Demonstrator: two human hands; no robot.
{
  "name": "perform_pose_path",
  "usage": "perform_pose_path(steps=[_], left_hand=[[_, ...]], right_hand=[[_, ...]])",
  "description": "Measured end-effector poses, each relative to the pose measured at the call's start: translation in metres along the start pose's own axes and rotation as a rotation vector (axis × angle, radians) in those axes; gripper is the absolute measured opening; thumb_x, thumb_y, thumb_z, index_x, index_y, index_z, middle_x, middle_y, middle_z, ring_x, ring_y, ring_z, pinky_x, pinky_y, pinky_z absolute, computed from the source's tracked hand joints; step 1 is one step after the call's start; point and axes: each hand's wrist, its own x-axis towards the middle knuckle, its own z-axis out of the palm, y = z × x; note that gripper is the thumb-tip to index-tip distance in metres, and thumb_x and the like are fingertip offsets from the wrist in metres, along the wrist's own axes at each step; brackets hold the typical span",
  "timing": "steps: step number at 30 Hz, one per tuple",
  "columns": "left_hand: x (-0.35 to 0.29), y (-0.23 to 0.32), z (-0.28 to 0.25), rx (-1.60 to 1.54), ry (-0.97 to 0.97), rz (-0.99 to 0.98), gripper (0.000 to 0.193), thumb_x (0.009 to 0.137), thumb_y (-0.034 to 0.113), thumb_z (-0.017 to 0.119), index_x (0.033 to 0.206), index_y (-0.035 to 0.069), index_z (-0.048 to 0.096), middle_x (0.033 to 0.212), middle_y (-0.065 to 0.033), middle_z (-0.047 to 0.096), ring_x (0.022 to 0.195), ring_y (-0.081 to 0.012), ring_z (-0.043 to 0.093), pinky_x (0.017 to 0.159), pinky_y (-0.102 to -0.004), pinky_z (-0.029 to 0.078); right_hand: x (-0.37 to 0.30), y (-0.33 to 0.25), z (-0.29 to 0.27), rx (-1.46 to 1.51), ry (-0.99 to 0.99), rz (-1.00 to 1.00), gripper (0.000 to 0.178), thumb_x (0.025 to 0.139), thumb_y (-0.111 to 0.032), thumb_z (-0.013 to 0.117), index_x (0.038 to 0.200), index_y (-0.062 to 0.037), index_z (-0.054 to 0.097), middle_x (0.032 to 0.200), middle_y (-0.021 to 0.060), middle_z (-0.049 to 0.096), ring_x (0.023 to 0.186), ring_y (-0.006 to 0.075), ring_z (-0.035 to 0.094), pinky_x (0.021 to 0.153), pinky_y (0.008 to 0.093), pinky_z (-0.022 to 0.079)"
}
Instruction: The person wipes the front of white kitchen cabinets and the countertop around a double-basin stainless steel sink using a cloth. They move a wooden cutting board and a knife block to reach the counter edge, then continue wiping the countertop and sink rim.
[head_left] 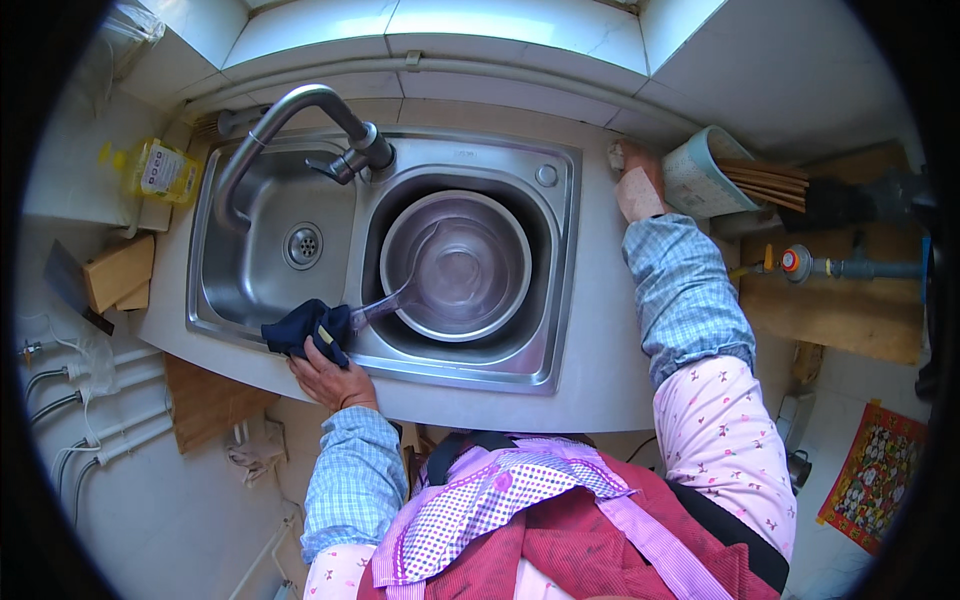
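While a yellow bottle (157,170) stands far left, left hand (327,376) pressing a dark blue cloth (308,330) on the sink's front rim (440,372), fingers closed on it, steel pot (457,263) in the right basin, right hand (640,185) reaching a pale chopstick holder (697,175), grip hidden, cannot tell

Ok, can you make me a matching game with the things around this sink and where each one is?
Things:
1. dark blue cloth
2. metal bowl
3. yellow bottle
4. chopsticks

Places:
A. inside the right basin
B. on the counter left of the sink
C. in a holder by the right hand
D. under the left hand, on the sink's front edge

Pairs: 1-D, 2-A, 3-B, 4-C
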Motion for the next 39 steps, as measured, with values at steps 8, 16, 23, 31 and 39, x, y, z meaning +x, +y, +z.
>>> perform_pose_path(steps=[8,16,23,31,39], left_hand=[[0.000,-0.001,0.004,0.024,0.004,-0.021,0.065,0.088,0.014,0.070,0.145,0.016,0.040,0.146,-0.0257,0.043,0.140,-0.0463,0.037,0.115,-0.0581,0.028],[-0.001,0.002,0.000,0.017,-0.015,-0.053,0.061,0.090,0.021,0.070,0.144,0.018,0.042,0.148,-0.0222,0.043,0.141,-0.0442,0.037,0.117,-0.0553,0.027],[-0.007,-0.034,0.011,-0.617,0.073,-0.076,0.043,0.094,0.023,0.069,0.131,0.006,0.056,0.125,-0.0240,0.059,0.117,-0.0446,0.057,0.101,-0.0514,0.045],[-0.054,-0.005,0.009,-0.376,0.173,-0.068,0.042,0.094,0.026,0.070,0.127,0.005,0.055,0.114,-0.0262,0.061,0.103,-0.0488,0.058,0.089,-0.0539,0.049],[-0.060,0.033,-0.007,-0.045,0.099,-0.074,0.063,0.088,0.020,0.074,0.139,0.015,0.039,0.130,-0.0258,0.049,0.127,-0.0450,0.049,0.107,-0.0551,0.040]], right_hand=[[-0.083,-0.014,-0.015,0.382,0.015,-0.141,0.031,0.092,-0.005,0.054,0.120,-0.0042,0.067,0.122,0.0195,0.067,0.114,0.0349,0.062,0.101,0.0386,0.046],[-0.318,-0.058,-0.062,0.302,-0.097,-0.214,0.051,0.076,0.006,0.065,0.125,-0.0108,0.065,0.133,0.0159,0.061,0.123,0.0372,0.054,0.108,0.0448,0.043],[-0.435,0.053,-0.060,0.808,-0.095,0.401,0.025,0.089,-0.008,0.063,0.113,-0.0100,0.069,0.102,0.0102,0.072,0.089,0.0249,0.068,0.081,0.0350,0.055],[-0.418,0.103,-0.095,0.323,0.215,0.449,0.069,0.077,0.002,0.072,0.140,-0.0150,0.051,0.128,0.0145,0.063,0.118,0.0376,0.057,0.103,0.0444,0.047],[-0.304,0.012,-0.071,0.312,0.086,-0.129,0.064,0.081,0.009,0.059,0.141,-0.0087,0.049,0.144,0.0162,0.051,0.133,0.0372,0.046,0.115,0.0447,0.038]])
